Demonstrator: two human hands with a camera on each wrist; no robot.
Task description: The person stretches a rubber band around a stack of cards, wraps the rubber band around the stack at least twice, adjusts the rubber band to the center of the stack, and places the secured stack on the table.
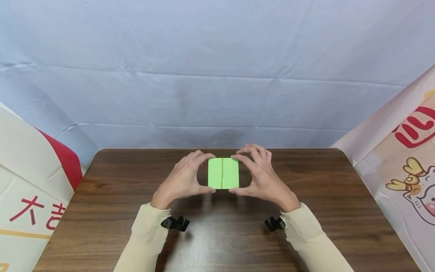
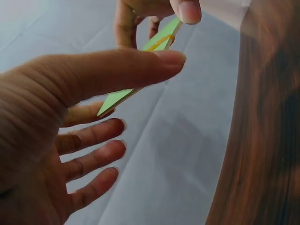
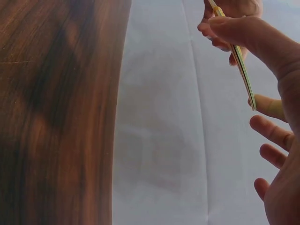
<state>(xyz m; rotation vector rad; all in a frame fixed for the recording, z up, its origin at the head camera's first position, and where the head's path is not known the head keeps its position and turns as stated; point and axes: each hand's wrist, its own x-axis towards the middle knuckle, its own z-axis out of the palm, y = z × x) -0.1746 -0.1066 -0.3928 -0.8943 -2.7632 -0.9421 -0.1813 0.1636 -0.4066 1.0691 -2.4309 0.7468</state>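
A thin, square stack of light green paper (image 1: 214,173) is held up flat-on to the head view, with a narrow yellow rubber band (image 1: 222,173) running down its middle. My left hand (image 1: 181,179) pinches its left side, thumb at the bottom edge and index finger at the top. On the opposite side, my right hand (image 1: 263,181) pinches it likewise by the top and bottom edges. From the left wrist, the green stack (image 2: 114,101) appears slanted, its rubber band (image 2: 161,42) between the two hands. The right wrist view shows the stack's layered thin edge (image 3: 244,77).
Below the hands lies a dark brown wooden table (image 1: 306,241). A pale grey-blue cloth (image 1: 217,98) hangs behind it. Printed cloths with red characters stand at left (image 1: 27,177) and right (image 1: 408,162). Small black cameras (image 1: 182,223) sit at both wrists.
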